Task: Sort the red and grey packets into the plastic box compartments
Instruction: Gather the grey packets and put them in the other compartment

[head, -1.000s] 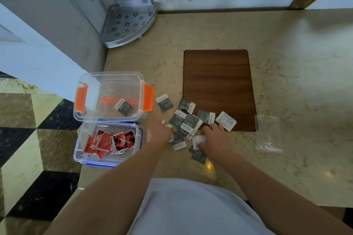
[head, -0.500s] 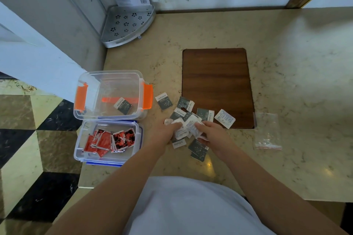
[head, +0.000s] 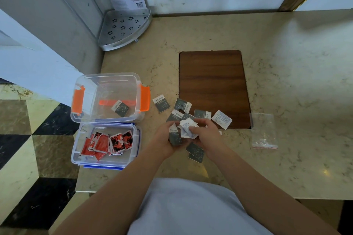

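Both hands are meeting over the counter [head: 286, 101] — left hand [head: 168, 139] gripping a stack of grey packets [head: 174, 136], right hand [head: 205, 134] pinching crumpled white-backed ones [head: 186, 128]. Grey faces are showing white dots and a white label strip, print unreadable. One grey packet [head: 120, 108] is lying in the orange-latched box [head: 108, 97] — red packets [head: 107, 143] in the nearer box [head: 106, 160].

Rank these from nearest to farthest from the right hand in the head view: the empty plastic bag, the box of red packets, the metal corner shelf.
From the right hand:
1. Empty plastic bag, on the counter to its right.
2. Box of red packets, to its left, past the left hand.
3. Metal corner shelf, far back left by the wall.
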